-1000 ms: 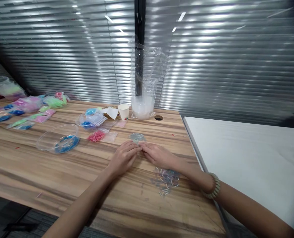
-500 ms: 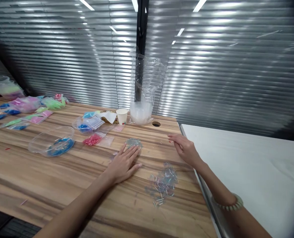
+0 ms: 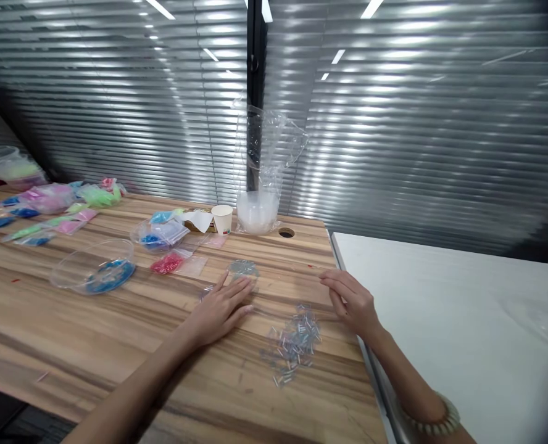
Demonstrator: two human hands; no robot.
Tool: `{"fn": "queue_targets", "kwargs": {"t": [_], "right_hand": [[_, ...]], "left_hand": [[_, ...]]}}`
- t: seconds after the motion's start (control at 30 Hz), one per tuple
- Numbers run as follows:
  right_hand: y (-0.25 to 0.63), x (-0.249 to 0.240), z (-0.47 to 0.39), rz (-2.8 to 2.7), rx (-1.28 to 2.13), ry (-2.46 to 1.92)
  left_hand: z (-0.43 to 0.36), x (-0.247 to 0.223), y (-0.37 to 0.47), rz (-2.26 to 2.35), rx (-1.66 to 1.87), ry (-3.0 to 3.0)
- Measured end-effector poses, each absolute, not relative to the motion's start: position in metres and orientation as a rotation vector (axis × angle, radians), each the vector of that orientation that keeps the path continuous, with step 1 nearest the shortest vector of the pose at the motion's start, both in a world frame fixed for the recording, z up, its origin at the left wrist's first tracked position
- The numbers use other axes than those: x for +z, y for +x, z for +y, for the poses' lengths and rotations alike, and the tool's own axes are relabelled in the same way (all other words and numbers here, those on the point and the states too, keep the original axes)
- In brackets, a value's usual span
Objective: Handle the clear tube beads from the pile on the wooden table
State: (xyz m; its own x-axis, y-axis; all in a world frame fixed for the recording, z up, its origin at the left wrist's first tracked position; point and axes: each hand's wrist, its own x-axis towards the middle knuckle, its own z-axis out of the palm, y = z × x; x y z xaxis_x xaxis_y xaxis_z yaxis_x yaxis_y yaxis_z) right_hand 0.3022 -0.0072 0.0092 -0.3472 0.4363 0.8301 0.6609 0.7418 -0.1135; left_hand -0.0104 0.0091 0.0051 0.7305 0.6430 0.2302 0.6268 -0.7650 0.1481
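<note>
My left hand (image 3: 221,308) lies flat on the wooden table, fingers spread, at the near edge of a small pile of clear bluish pieces (image 3: 244,268). A few purplish pieces (image 3: 206,292) sit just left of its fingers. My right hand (image 3: 348,301) is over the table's right side, its fingers bent and close together; whether anything is between them is too small to tell. Between and nearer than the hands, a larger scatter of clear, short tube-like pieces (image 3: 297,339) is spread on the wood. A tiny red piece (image 3: 310,266) lies beyond my right hand.
Left of my hands are a clear lid with blue pieces (image 3: 110,275), a bag of red pieces (image 3: 167,263) and a tub with bags (image 3: 160,234). Behind stand a paper cup (image 3: 223,219) and a bagged tub (image 3: 257,211). A white table (image 3: 440,308) adjoins at right.
My right hand has moved down, toward me, and the tiny red piece that was by its fingertips now lies on the table. My left hand stays by the small pile. The view has shifted slightly.
</note>
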Motion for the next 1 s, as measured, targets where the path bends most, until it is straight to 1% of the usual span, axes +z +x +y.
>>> {"fn": "queue_targets", "kwargs": {"t": [0.2, 0.5, 0.7, 0.8, 1.0], "right_hand": [[0.2988, 0.0022, -0.0055, -2.016, -0.32, -0.809], [0.2998, 0.0056, -0.0058, -2.051, -0.496, -0.803], [0.2991, 0.0076, -0.0053, -2.056, -0.511, -0.798], [0.2986, 0.0087, -0.005, -2.074, -0.553, -0.78], [0.2993, 0.0095, -0.0033, -2.096, -0.651, -0.784]], "left_hand": [[0.0099, 0.0056, -0.0133, 0.924, 0.242, 2.857], [0.0126, 0.0105, -0.017, 0.907, 0.333, 2.89], [0.0138, 0.0068, -0.0162, 0.896, 0.342, 2.902], [0.013, 0.0083, -0.0171, 0.856, 0.402, 2.9], [0.0186, 0.0096, -0.0208, 0.834, 0.639, 2.923]]}}
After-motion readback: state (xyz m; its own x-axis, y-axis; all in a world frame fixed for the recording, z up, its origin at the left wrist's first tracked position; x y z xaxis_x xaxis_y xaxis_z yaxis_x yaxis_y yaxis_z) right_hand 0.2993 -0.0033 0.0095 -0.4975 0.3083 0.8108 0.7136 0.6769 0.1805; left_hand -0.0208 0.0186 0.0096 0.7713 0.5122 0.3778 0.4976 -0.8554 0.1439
